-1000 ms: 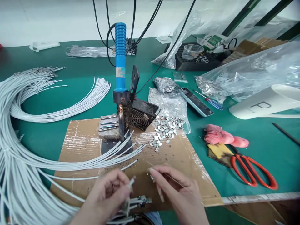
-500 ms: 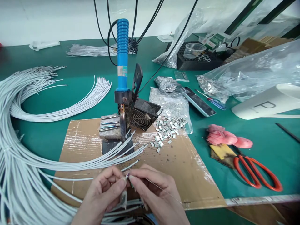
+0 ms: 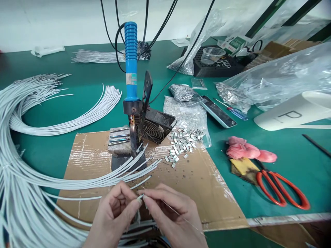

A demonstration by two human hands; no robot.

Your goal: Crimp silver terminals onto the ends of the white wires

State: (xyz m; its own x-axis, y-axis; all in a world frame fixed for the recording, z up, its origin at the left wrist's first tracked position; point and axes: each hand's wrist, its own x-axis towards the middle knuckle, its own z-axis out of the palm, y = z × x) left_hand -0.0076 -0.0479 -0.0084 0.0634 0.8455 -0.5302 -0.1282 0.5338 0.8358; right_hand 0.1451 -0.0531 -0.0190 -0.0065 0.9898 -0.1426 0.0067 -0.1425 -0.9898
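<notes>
My left hand (image 3: 115, 215) and my right hand (image 3: 172, 215) meet fingertip to fingertip low over the cardboard sheet (image 3: 204, 186). Both are pinched around a small metal clip (image 3: 140, 196) at the end of a white wire; which hand bears it I cannot tell. A thin bare wire (image 3: 181, 217) runs back across my right hand. Under my hands lies a bunch of wire ends with metal tips (image 3: 139, 225). Just beyond stands the blue-handled soldering iron (image 3: 130, 58) in its stand, with white wires (image 3: 116, 174) fanned at its base.
Loose metal clips (image 3: 181, 144) are heaped right of a small black fan (image 3: 155, 127). Large bundles of white wires (image 3: 23, 172) fill the left. Red scissors (image 3: 281, 189), pink cloth (image 3: 245, 151), a phone (image 3: 218, 112) and plastic bags (image 3: 279, 79) lie right.
My hands, apart a second ago, have come together, and the right hand's fingers now pinch at the wire tip held by the left. The view shifted slightly.
</notes>
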